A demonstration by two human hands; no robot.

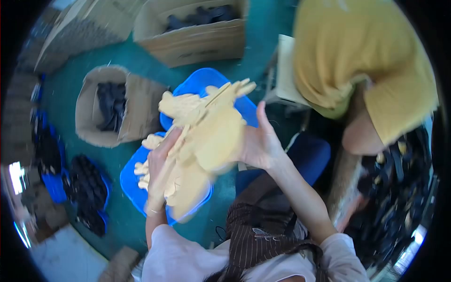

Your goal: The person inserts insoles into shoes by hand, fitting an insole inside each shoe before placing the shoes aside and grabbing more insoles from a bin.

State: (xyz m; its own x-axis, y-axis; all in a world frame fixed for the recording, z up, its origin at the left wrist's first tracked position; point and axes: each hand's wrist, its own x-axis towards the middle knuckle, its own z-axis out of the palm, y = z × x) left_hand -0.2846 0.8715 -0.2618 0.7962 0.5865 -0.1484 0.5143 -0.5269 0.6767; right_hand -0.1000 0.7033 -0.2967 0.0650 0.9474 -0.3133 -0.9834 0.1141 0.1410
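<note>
A thick stack of flat, pale yellow rounded pieces (218,141) is held up in front of me, blurred at its lower edge. My left hand (162,157) is closed around the stack's left side. At its right side, my right hand (263,143) touches the pieces with its thumb stretched up and away; its other fingers are hidden behind them. Below the stack are two blue tubs, one farther off (199,77) and one nearer (131,188), both with more of the pale yellow pieces in them.
Two cardboard boxes with dark pieces inside stand ahead, one at the left (141,110) and one farther back (202,44). A person in yellow (357,51) sits at the right beside a heap of dark pieces (399,202). More dark pieces (87,188) lie in blue tubs at the left.
</note>
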